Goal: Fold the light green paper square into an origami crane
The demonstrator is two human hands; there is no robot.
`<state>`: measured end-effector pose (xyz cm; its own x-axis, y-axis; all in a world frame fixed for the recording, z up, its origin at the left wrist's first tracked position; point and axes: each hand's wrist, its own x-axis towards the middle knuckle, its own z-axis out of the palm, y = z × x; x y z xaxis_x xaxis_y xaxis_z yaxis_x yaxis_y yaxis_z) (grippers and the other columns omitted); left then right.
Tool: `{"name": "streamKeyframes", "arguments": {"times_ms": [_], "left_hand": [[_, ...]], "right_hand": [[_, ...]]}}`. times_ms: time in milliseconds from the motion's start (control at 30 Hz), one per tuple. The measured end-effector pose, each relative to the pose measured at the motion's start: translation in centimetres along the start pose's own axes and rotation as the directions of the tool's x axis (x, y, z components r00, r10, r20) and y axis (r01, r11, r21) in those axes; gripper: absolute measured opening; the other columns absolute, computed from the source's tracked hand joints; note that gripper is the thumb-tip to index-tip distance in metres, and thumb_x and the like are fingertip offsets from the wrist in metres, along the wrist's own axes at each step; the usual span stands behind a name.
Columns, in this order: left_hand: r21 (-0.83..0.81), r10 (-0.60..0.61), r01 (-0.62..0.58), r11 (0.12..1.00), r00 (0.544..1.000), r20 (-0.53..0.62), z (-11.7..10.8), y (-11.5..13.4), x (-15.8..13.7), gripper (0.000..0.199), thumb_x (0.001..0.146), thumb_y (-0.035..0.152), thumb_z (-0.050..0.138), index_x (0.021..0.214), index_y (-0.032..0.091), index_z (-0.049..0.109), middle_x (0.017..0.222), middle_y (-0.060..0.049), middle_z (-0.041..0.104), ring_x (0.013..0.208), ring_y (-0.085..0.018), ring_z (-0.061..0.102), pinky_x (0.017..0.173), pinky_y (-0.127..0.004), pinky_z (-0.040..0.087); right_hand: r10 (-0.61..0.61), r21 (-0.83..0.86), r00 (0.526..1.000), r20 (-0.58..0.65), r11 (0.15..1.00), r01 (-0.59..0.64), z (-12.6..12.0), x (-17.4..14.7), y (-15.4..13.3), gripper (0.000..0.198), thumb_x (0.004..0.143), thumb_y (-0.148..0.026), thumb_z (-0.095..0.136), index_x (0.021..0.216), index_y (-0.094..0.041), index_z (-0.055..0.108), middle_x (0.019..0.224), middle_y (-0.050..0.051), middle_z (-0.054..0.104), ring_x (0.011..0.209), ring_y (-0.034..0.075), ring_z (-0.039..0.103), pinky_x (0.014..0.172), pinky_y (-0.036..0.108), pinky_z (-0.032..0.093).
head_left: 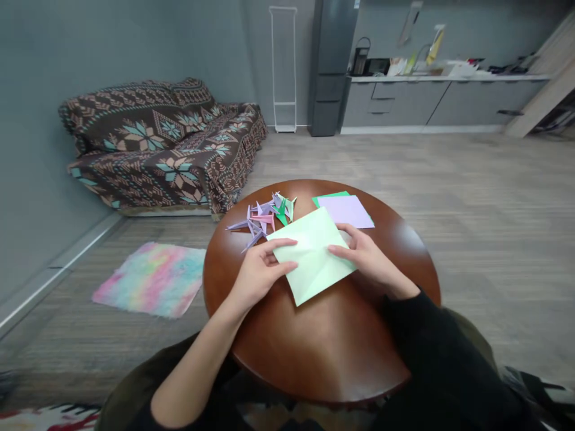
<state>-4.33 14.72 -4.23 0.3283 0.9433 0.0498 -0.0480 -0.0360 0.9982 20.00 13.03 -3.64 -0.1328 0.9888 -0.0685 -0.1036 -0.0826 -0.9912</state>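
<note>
A square sheet of pale green origami paper [312, 254], with faint crease lines across it, is held between both hands over the round brown table. My left hand [265, 266] grips its left edge, with thumb and index finger lying on the upper face. At the right edge, my right hand [362, 251] pinches the sheet, its thumb on top and the other fingers partly hidden behind it. Beyond my left hand lies a cluster of folded paper cranes [265, 216] in purple, pink, green and pale green.
A stack of square paper [345, 211], lilac over green, lies at the table's far right. The round wooden table [332, 353] is before my lap. Around it are a covered sofa [179, 143], a fluffy pastel rug [153, 278] and, farther back, a kitchen counter [404, 105].
</note>
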Motion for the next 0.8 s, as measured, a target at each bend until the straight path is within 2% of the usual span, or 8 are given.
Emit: {"name": "streamKeyframes", "arguments": {"times_ms": [67,200,300,400,533,600,700,800], "left_hand": [[0.016,0.041,-0.039,0.999,0.995,-0.092,-0.1,-0.5,0.3,0.044,0.066,0.028,0.088,0.105,0.016,0.073,0.104,-0.009,0.074,0.092,-0.024,0.072,0.083,-0.035,0.059],[-0.026,0.058,-0.062,0.998,0.991,-0.123,-0.1,-0.6,0.7,0.053,0.062,0.026,0.090,0.110,0.019,0.069,0.097,-0.006,0.073,0.087,-0.022,0.070,0.076,-0.031,0.057],[-0.066,0.032,-0.037,0.997,0.997,-0.075,-0.1,-0.6,0.8,0.045,0.067,0.030,0.087,0.108,0.019,0.072,0.097,-0.006,0.073,0.084,-0.021,0.069,0.074,-0.030,0.056],[-0.004,0.031,-0.032,0.999,0.990,-0.136,-0.2,-0.7,1.1,0.035,0.070,0.033,0.085,0.100,0.017,0.075,0.084,-0.005,0.073,0.073,-0.018,0.066,0.066,-0.027,0.053],[0.123,0.073,-0.047,0.991,0.972,-0.223,-0.2,-0.5,1.5,0.043,0.066,0.032,0.088,0.104,0.018,0.076,0.084,-0.003,0.073,0.070,-0.017,0.066,0.064,-0.027,0.052],[0.197,0.097,-0.050,0.979,0.967,-0.237,-0.1,-0.3,1.6,0.036,0.067,0.032,0.087,0.099,0.018,0.078,0.085,-0.004,0.075,0.073,-0.019,0.067,0.068,-0.029,0.054],[0.277,0.151,-0.083,0.957,0.960,-0.234,-0.2,0.1,1.6,0.022,0.070,0.032,0.085,0.086,0.019,0.080,0.082,-0.005,0.075,0.075,-0.020,0.068,0.073,-0.031,0.055],[0.325,0.252,-0.176,0.929,0.945,-0.208,-0.4,0.2,1.6,0.014,0.070,0.033,0.085,0.076,0.020,0.081,0.085,-0.006,0.072,0.081,-0.021,0.066,0.077,-0.033,0.055]], "right_hand": [[-0.034,-0.016,0.996,-0.088,0.999,0.033,0.3,0.0,0.1,0.071,0.066,-0.031,0.088,0.128,-0.023,0.053,0.103,0.006,0.077,0.084,0.024,0.074,0.071,0.035,0.059],[-0.100,-0.029,0.973,-0.207,0.995,0.096,-0.4,-0.1,0.5,0.059,0.074,-0.035,0.084,0.117,-0.026,0.045,0.069,-0.002,0.074,0.060,0.019,0.068,0.056,0.028,0.053],[-0.204,-0.052,0.952,-0.229,0.979,0.197,-1.3,-0.3,0.6,0.046,0.080,-0.037,0.080,0.108,-0.029,0.044,0.068,-0.004,0.072,0.055,0.017,0.064,0.051,0.025,0.048],[-0.279,-0.144,0.944,-0.176,0.956,0.256,-1.9,-0.6,0.5,0.031,0.084,-0.037,0.077,0.102,-0.027,0.055,0.079,-0.002,0.071,0.064,0.017,0.064,0.054,0.026,0.049],[-0.287,-0.309,0.950,-0.127,0.921,0.237,-1.9,-0.9,0.4,0.040,0.073,-0.036,0.086,0.109,-0.025,0.070,0.103,0.004,0.073,0.079,0.020,0.066,0.059,0.028,0.051],[-0.275,-0.282,0.950,-0.150,0.932,0.225,-1.9,-0.8,0.6,0.042,0.072,-0.036,0.087,0.109,-0.025,0.072,0.098,0.004,0.075,0.081,0.022,0.067,0.065,0.031,0.054],[-0.298,-0.246,0.935,-0.195,0.937,0.247,-2.1,-0.6,0.9,0.030,0.074,-0.036,0.085,0.100,-0.023,0.075,0.094,0.005,0.076,0.085,0.024,0.069,0.076,0.035,0.057],[-0.356,-0.332,0.913,-0.201,0.901,0.279,-2.3,-0.4,0.9,0.017,0.079,-0.037,0.081,0.088,-0.023,0.075,0.090,0.005,0.075,0.082,0.022,0.068,0.074,0.034,0.056]]}}
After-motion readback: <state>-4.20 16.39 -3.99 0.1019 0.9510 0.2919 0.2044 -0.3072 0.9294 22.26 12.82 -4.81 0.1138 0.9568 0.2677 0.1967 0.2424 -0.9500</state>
